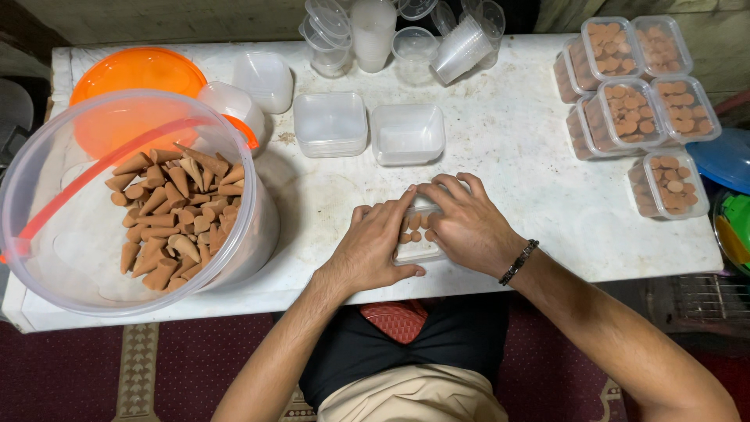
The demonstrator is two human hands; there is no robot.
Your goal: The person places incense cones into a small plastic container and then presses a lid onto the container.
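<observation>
while hands (422, 230) clasp small box (418, 238), bucket of cones (168, 215) left, empty boxes (367, 129) beyond

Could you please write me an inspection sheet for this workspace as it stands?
Surface: white table, stained and worn.
Job's things: small clear box partly filled with brown cones, between both hands; clear bucket of loose cones at left.
Clutter: two empty boxes, stacked filled boxes at right, plastic cups, orange lid.
Hands: left hand and right hand both on the small box; bracelet on right wrist.
Cables: nothing seen.
Surroundings: patterned red carpet below; blue lid at right edge.
</observation>
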